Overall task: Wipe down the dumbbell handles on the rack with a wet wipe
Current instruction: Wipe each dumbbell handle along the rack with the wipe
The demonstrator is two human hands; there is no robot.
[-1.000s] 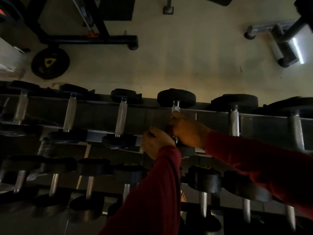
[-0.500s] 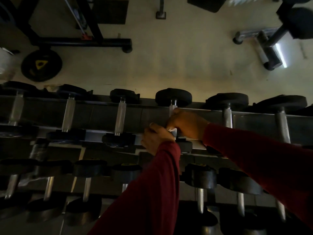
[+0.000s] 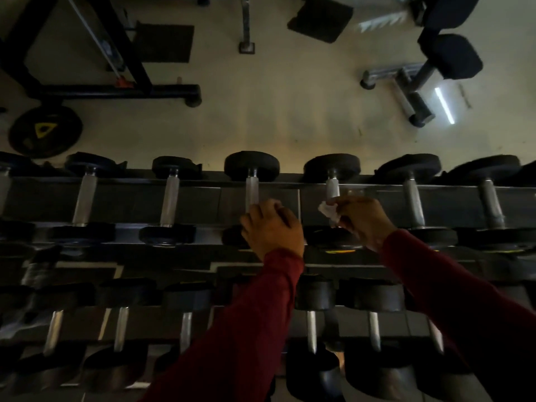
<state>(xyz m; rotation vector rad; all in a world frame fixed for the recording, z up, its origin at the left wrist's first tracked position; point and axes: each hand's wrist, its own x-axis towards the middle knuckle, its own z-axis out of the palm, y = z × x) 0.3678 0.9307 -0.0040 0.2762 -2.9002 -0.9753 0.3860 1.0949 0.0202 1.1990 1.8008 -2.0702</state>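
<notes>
Right hand [image 3: 364,220] pinches wet wipe [image 3: 327,212] against handle [image 3: 332,189] at 1 o'clock; left hand [image 3: 271,229] wrapped round neighbouring handle [image 3: 251,190]. Wipe soft, limp, slippery: bunch and wrap round bar

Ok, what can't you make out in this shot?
- Head view: the left hand covers the lower part of its handle; grip unclear.
- The right hand hides most of the wipe and the next handle below it.
- Lower rack: too dark and blurred for labels.
</notes>
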